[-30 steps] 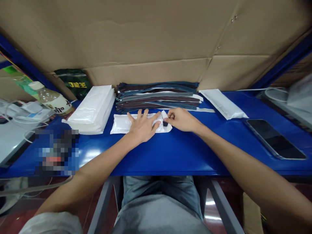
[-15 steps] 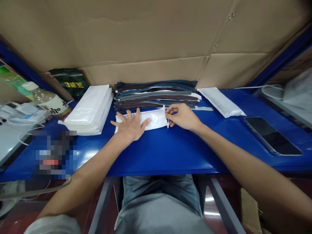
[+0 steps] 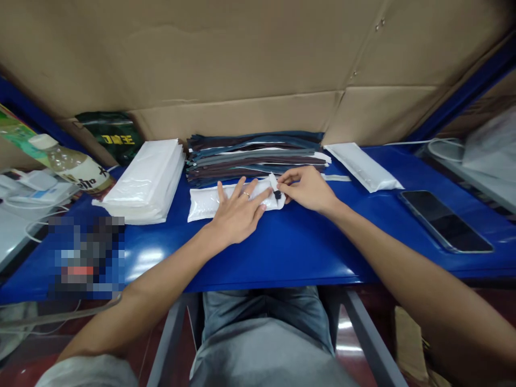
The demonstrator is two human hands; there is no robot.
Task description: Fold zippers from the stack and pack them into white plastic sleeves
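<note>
A slim white bubble mailer (image 3: 203, 204) lies crosswise on the blue table before me. My left hand (image 3: 237, 217) rests on it with the fingers spread, toward its right half. At the mailer's right end, my right hand (image 3: 308, 189) pinches the edge of the flap between thumb and forefinger. A small dark piece (image 3: 277, 194) shows at that end, beside the flap; its kind cannot be made out. Just behind the mailer is a pile of dark zippers (image 3: 258, 156), in blue, grey and brown.
A stack of white mailers (image 3: 141, 177) stands at the left, near a drink bottle (image 3: 72, 166) and a dark green bag (image 3: 110, 137). On the right lie another filled-looking mailer (image 3: 365, 167) and a phone (image 3: 445, 220). Cardboard (image 3: 242, 59) walls off the back.
My left hand has slid right along the mailer, baring its left end. The flap end has opened a little at my right hand, and a dark piece now shows there.
</note>
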